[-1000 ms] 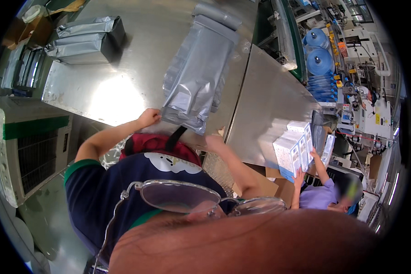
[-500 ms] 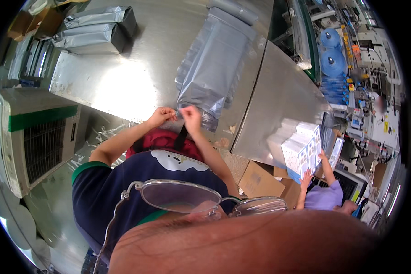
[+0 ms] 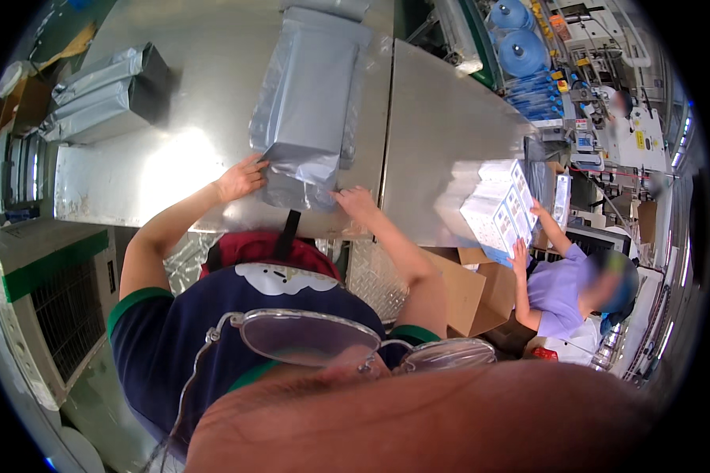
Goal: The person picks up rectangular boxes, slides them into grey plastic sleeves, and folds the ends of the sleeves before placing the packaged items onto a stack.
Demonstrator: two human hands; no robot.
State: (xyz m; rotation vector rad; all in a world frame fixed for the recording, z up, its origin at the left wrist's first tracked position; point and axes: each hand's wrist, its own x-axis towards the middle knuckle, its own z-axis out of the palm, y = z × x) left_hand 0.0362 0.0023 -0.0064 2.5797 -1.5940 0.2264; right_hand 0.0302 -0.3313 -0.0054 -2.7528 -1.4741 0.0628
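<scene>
A grey plastic mailing bag (image 3: 312, 87) lies lengthwise on the steel table, its near end thin and creased, the part beyond it raised and full-looking. My left hand (image 3: 243, 178) grips the bag's left edge near that end, fingers bent against the film. At the near right corner, my right hand (image 3: 356, 203) pinches the bag's edge with its fingertips. More clear or grey film shows under and beside the bag. Another grey bag or roll (image 3: 331, 6) lies at its far end.
Two filled grey bags (image 3: 106, 94) stand at the far left of the steel table (image 3: 181, 150). On the right, a co-worker in a purple shirt (image 3: 556, 288) holds white printed boxes (image 3: 497, 209) above open cartons (image 3: 493, 296). A red stool or seat (image 3: 272, 251) is before me.
My hands were close together at the table edge, fingers pinched; now they are apart, one on each side of the bag's near end. The view has shifted right.
</scene>
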